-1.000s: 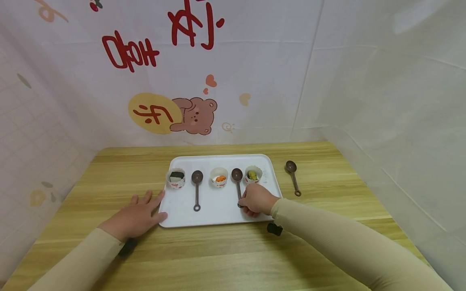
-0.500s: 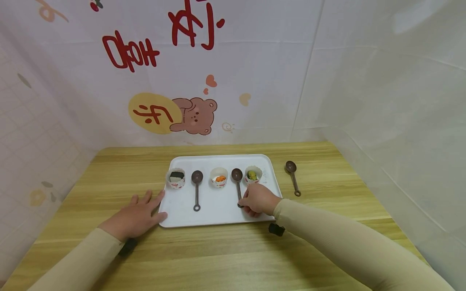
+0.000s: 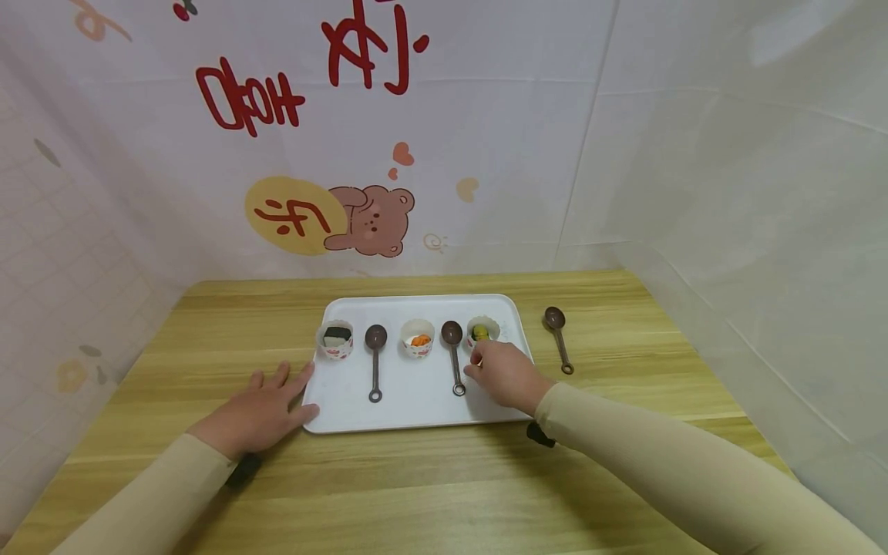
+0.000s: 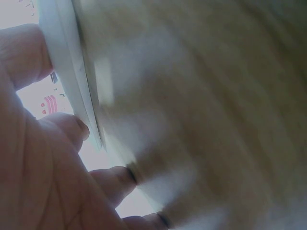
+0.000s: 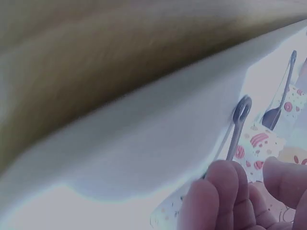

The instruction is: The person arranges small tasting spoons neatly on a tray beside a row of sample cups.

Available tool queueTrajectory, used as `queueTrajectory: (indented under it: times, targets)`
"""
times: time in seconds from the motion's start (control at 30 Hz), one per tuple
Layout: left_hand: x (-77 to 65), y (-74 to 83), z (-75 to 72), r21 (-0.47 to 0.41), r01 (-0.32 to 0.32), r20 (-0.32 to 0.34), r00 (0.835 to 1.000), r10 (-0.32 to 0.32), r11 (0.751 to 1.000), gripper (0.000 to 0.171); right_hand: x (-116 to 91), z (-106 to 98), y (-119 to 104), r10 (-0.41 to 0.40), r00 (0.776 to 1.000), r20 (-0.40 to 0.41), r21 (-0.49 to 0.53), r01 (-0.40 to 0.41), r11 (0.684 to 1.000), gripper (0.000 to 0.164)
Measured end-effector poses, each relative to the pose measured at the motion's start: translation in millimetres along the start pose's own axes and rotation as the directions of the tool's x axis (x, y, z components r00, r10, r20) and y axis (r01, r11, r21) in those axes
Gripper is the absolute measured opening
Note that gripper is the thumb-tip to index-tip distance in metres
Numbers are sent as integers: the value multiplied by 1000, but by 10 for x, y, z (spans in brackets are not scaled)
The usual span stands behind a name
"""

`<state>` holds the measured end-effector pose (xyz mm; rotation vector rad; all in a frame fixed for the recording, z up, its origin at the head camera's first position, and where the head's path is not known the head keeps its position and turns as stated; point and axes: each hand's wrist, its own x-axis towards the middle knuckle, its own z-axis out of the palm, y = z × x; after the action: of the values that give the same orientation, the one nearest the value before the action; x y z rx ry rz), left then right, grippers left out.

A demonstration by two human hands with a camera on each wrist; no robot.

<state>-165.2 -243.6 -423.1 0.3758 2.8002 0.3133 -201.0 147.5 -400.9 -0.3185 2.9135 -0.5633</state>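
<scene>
My left hand (image 3: 253, 416) lies with spread fingers at the left end of a white tray (image 3: 409, 412), thumb and a fingertip touching its rim. In the head view my right hand (image 3: 509, 378) is over the tray's right part, beside a brown measuring spoon (image 3: 455, 362), apart from its handle. The right wrist view shows the right fingers (image 5: 223, 179) loosely bent, the thumb away from them, nothing between. Just beyond this hand stands a paper cup (image 3: 491, 324) with a yellow-green piece, its lower part hidden by the hand.
A second brown spoon (image 3: 375, 362) lies between a cup with an orange piece (image 3: 418, 351) and a cup with a black-and-white piece (image 3: 337, 351). Another brown spoon (image 3: 559, 339) lies on the wooden table (image 3: 388, 493) right of the tray. A printed cloth (image 3: 499, 139) hangs behind.
The right hand has let go of the spoon's handle end and moved slightly up and to the right. The spoon stays on the tray. The left hand has not moved.
</scene>
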Motion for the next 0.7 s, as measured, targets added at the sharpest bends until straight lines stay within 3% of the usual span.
queueTrajectory:
  times: [0.2, 0.5, 0.7]
  targets:
    - [-9, 15, -16, -3, -1, 3, 1000, 1, 1000, 86, 1, -27, 65, -117, 987, -114, -85, 108, 991, 15]
    - [-3, 9, -10, 5, -3, 1, 1000, 3, 1000, 87, 18, -66, 162, -213, 938, -273, -148, 178, 973, 14]
    - [-1, -3, 3, 2, -7, -1, 1000, 7, 1000, 86, 19, -93, 200, -252, 919, -303, -180, 204, 962, 25]
